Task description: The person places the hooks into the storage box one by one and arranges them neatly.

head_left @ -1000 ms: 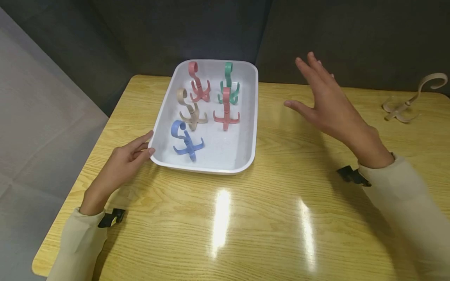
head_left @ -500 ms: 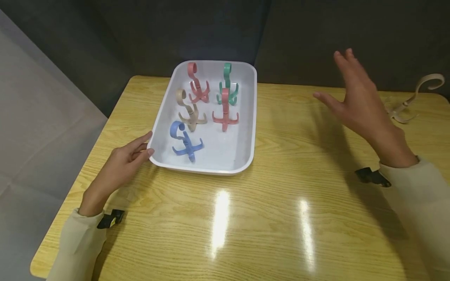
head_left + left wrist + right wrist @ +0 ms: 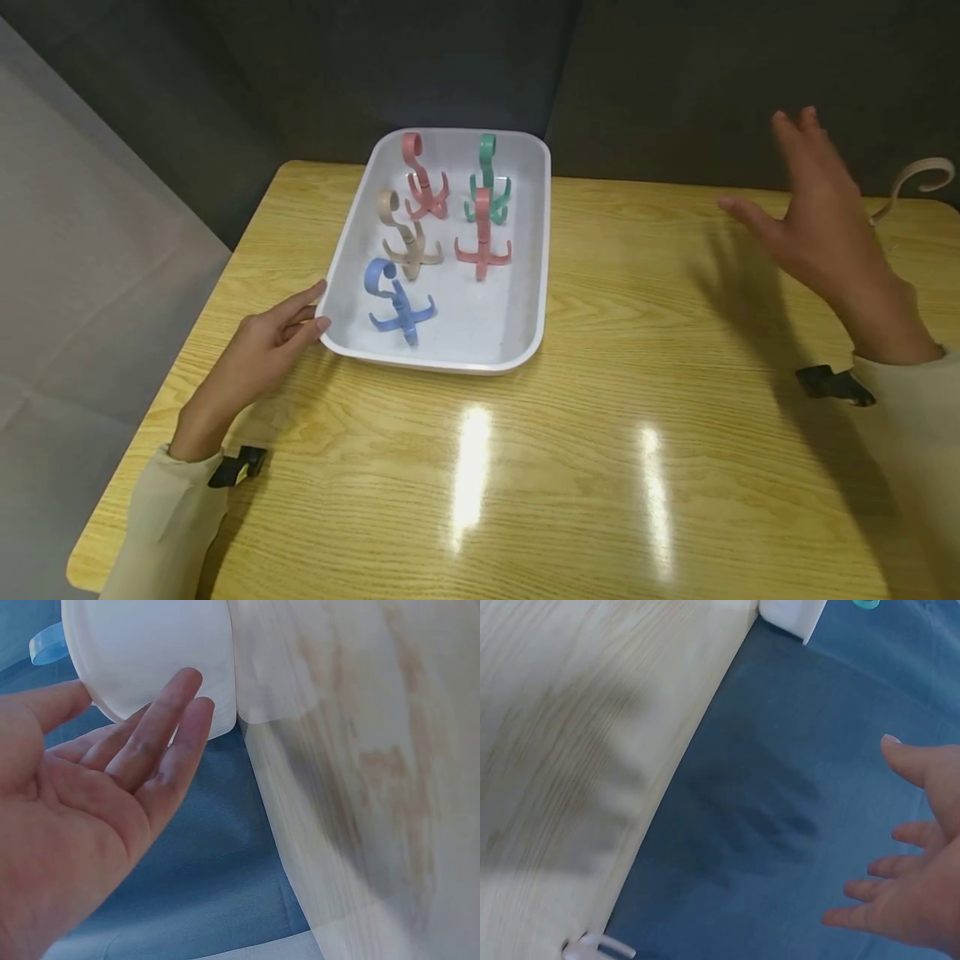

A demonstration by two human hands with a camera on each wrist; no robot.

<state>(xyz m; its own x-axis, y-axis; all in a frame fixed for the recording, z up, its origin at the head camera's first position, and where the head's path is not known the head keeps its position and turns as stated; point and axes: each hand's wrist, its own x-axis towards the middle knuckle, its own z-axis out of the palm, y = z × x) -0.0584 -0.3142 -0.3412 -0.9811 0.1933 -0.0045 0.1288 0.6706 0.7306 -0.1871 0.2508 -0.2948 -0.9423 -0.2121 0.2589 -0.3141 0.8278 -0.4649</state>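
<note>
My left hand (image 3: pixel 255 358) touches the near-left corner of a white plastic tray (image 3: pixel 435 364), thumb at the rim and fairly straight fingers against the outer wall. Inside the tray lie several multi-arm hanging hooks: a blue hook (image 3: pixel 402 315), a beige hook (image 3: pixel 412 250), a pink hook (image 3: pixel 427 196), another pink hook (image 3: pixel 482 242) and a green hook (image 3: pixel 487 187). My right hand (image 3: pixel 832 225) is raised over the table's right side, fingers spread and holding nothing. Behind it, another beige hook (image 3: pixel 911 177) lies on the table, its lower arms mostly hidden by the hand.
The tray and the loose hook are on a yellow wood-grain table (image 3: pixel 600 483). A dark cloth (image 3: pixel 712 83) hangs along its back edge, and grey cloth (image 3: pixel 90 275) lies to the left.
My right hand has moved rightward, away from the tray toward the loose beige hook, and now covers part of it. The left hand and the tray stay in place.
</note>
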